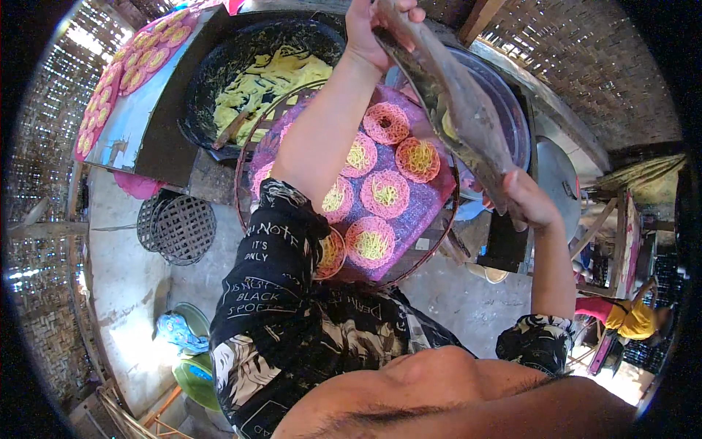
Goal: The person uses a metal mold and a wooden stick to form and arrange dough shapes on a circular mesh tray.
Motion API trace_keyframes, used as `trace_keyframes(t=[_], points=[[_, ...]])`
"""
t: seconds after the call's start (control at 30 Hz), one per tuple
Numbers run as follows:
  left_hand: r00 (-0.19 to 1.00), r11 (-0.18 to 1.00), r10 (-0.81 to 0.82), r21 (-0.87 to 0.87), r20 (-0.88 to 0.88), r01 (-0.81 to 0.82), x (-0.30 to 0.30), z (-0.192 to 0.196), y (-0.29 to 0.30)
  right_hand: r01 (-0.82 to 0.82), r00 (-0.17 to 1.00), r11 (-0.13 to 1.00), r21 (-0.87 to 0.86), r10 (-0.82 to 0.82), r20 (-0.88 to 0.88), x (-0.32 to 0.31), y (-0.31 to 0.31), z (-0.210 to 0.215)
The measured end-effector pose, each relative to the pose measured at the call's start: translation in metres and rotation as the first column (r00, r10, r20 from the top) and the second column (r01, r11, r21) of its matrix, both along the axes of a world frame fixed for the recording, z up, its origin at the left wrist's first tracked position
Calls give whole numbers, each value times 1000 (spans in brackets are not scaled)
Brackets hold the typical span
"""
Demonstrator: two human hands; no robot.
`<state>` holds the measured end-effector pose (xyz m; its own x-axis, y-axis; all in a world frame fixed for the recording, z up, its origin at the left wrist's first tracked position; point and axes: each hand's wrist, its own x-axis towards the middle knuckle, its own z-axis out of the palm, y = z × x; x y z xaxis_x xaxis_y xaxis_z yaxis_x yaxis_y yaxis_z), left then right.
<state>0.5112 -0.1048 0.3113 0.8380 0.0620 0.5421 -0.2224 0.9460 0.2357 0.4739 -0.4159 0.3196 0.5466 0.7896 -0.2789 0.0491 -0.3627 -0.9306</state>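
Observation:
Raised over the far right of the work area is a long grey-brown wooden press-like tool (475, 110), slanting from upper left to lower right. My left hand (369, 33) is wrapped round its far end. Round its near end closes my right hand (532, 201). A lump of yellow dough (448, 126) shows in its hollow side. Below lies a round tray lined with purple cloth (431, 212), bearing several pink lacy rounds (385, 194) topped with yellow strands. One pink round (386, 123) at the far side has a dark, unfilled middle. My left forearm hides part of the tray.
A dark pan (194, 95) of yellow dough with a wooden spatula (232, 130) stands far left. Beyond it, a table holds more pink rounds (150, 58). Black woven baskets (186, 228) lie left; a large basin (521, 110) stands right. A person in yellow (635, 320) is at far right.

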Motion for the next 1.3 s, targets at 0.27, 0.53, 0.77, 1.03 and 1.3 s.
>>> trace_keyframes(t=[0.27, 0.53, 0.77, 1.03, 1.3], points=[[957, 969, 239, 100, -163, -225, 0, 12, 36, -89, 989, 995, -45, 83, -119, 12, 41, 3], [949, 958, 283, 98, -141, -271, 0, -28, 69, -12, 1000, 998, -69, 11, -3, 20, 74, -6], [891, 920, 389, 43, -232, -390, -3, -34, 58, 69, 998, 996, -64, -69, 10, 24, 68, -9], [973, 976, 199, -65, -117, -207, 11, -40, 106, 7, 973, 998, -65, 8, 229, 17, 93, -22], [971, 970, 232, 65, 50, -235, -47, 45, 91, -132, 986, 990, -41, 127, -109, 9, 100, -1]])
